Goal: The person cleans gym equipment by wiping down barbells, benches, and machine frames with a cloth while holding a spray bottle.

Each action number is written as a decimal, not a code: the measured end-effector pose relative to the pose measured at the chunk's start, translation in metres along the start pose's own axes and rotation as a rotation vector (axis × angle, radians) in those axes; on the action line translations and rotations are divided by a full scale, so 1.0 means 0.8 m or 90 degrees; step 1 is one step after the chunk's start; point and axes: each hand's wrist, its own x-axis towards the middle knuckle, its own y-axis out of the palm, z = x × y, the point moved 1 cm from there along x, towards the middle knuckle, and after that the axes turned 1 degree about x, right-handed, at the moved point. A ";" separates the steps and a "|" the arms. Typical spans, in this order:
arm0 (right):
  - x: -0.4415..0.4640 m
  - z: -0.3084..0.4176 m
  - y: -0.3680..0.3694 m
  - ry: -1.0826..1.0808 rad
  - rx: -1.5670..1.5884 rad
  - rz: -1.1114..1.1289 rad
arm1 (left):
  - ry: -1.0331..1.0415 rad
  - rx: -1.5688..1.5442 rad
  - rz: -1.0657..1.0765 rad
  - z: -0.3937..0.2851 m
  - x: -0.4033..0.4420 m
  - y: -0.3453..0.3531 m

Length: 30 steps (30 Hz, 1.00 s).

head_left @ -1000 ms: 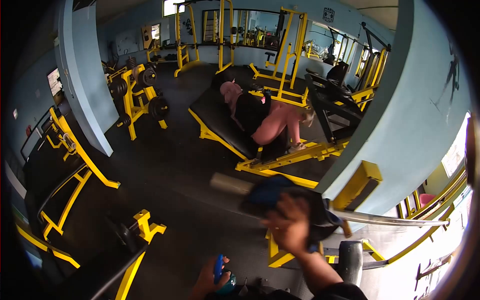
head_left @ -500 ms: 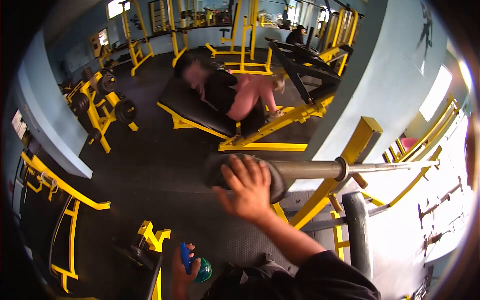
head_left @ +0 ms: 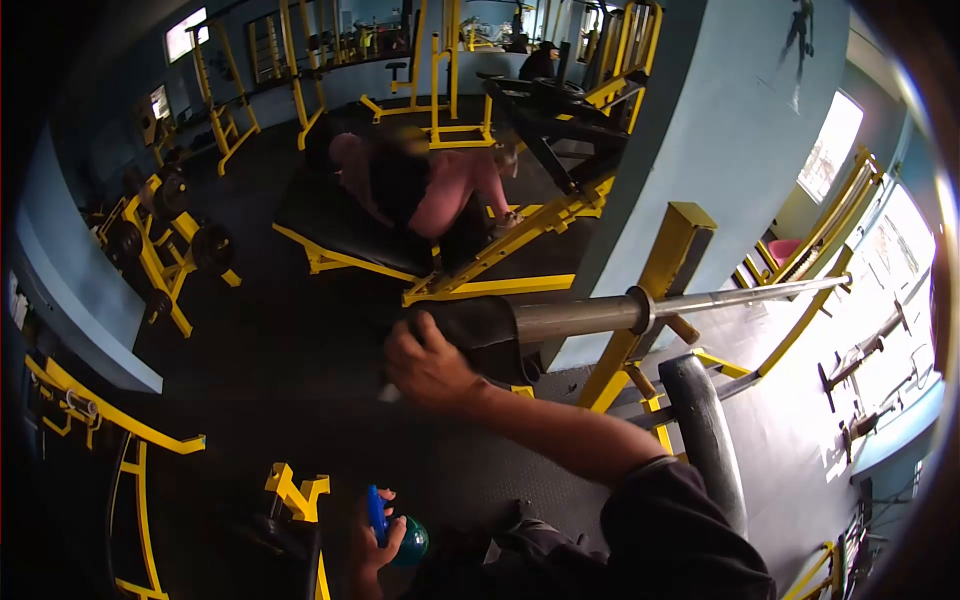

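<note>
Head view: the right hand [head_left: 430, 365] has its fingers curled in and closed on a black cloth [head_left: 485, 330], the thumb uppermost, at the cloth's left end; a small pale patch just under the knuckles is too blurred to make out. The cloth is wrapped over the left end of a bar [head_left: 575, 319], its long side lying along the metal and a loose edge hanging below on the right. The bar's long axis runs across the view, its thick end pointing left toward the hand, the rest rising gently to the right and thinning past a collar [head_left: 641, 310]. Just beyond the collar it passes a yellow post [head_left: 665, 265] that leans up to the right. Lower down, the left hand [head_left: 378, 540] has its fingers wrapped round a bottle [head_left: 412, 542], well apart from the bar; its blue top stands nearly upright, tipped slightly left, and its round green body shows to the right of the fingers. Under the bar, a dark pad [head_left: 705, 440] slants from upper left to lower right. Behind the bar, a person [head_left: 400, 190] in pink and black lies on a bench [head_left: 335, 235], head to the left, legs bent to the right. A plate rack [head_left: 165, 255] stands farther left.
</note>
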 end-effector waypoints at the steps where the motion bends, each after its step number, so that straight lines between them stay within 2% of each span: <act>1: -0.011 -0.009 0.006 -0.056 -0.052 0.006 | -0.011 -0.014 0.001 -0.007 0.002 0.004; 2: -0.023 -0.018 0.012 -0.111 -0.103 0.008 | -0.022 -0.029 0.002 -0.011 0.004 0.006; 4: -0.053 -0.073 -0.028 -0.263 0.020 -0.147 | -0.025 -0.036 0.012 -0.009 0.001 0.010; 6: -0.103 -0.113 -0.040 -0.234 -0.019 -0.069 | -0.030 -0.049 0.010 0.000 -0.006 0.015; 10: -0.224 -0.186 -0.066 -0.063 -0.081 -0.043 | -0.040 -0.046 -0.003 0.017 -0.025 0.018; 12: -0.262 -0.195 -0.075 -0.033 -0.147 -0.039 | -0.059 -0.075 -0.037 0.020 -0.031 0.022; 14: -0.279 -0.177 -0.078 0.068 -0.107 -0.026 | -0.071 -0.052 0.009 0.021 -0.028 0.021; 16: -0.299 -0.151 -0.081 0.247 -0.054 0.027 | -0.052 0.032 0.051 0.015 -0.020 0.021; 18: -0.315 -0.153 -0.086 0.417 -0.013 -0.067 | -0.052 0.037 0.063 0.026 -0.012 0.019; 19: -0.357 -0.153 -0.051 0.639 0.049 -0.088 | -0.056 0.041 0.065 0.032 -0.013 0.022; 22: -0.379 -0.161 -0.017 0.688 -0.071 -0.119 | -0.092 -0.010 0.068 0.038 -0.005 0.035; 23: -0.390 -0.161 -0.011 0.711 -0.054 -0.088 | -0.091 0.000 0.079 0.038 0.000 0.038; 24: -0.386 -0.154 -0.017 0.813 0.122 -0.076 | -0.125 -0.001 0.092 0.029 0.002 0.042; 26: -0.377 -0.153 -0.043 0.895 0.159 0.132 | -0.160 0.021 0.126 0.015 0.007 0.049; 28: -0.409 -0.182 -0.023 1.105 0.355 0.015 | -0.152 0.066 0.181 0.005 0.017 0.064; 29: -0.464 -0.195 0.032 1.088 0.430 -0.329 | -0.149 0.079 0.190 -0.001 0.021 0.071; 30: -0.425 -0.201 -0.018 1.037 0.599 -0.483 | -0.139 0.089 0.200 -0.008 0.028 0.077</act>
